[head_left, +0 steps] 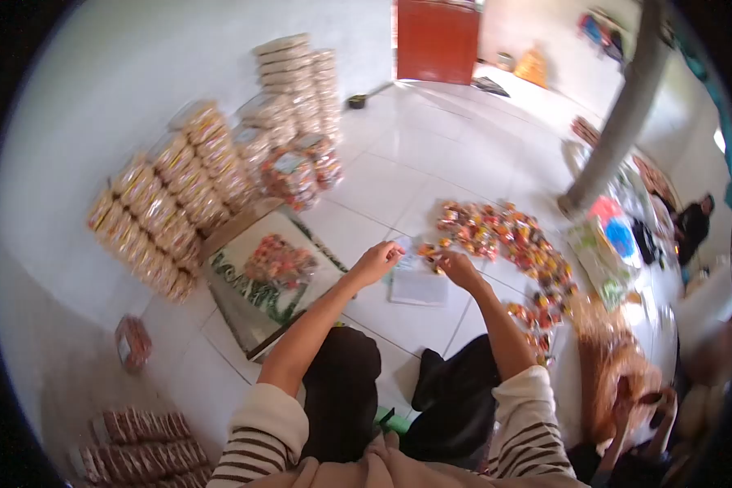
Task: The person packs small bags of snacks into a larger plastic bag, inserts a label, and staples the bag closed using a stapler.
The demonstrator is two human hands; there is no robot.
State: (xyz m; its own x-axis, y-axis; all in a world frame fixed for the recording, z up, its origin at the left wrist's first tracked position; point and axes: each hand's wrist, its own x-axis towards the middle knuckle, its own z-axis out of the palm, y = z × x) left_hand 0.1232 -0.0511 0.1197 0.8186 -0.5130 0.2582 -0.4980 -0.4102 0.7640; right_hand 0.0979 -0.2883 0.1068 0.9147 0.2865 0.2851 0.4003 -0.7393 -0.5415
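Note:
My left hand is closed in a pinch at the edge of a clear, bluish plastic bag above the floor. Close by on the right, my right hand has its fingers drawn together beside small orange-and-yellow wrapped packets; what is between its fingertips is too small to make out. Below both hands lies a flat stack of whitish plastic sheets or bags. Past my right hand, a long curved heap of colourful small packets spreads over the tiles.
Left of my knees is a low board with a pile of reddish packets. Tall stacks of filled bags line the wall. An orange plastic sack, a leaning grey post and another person's hands are at right.

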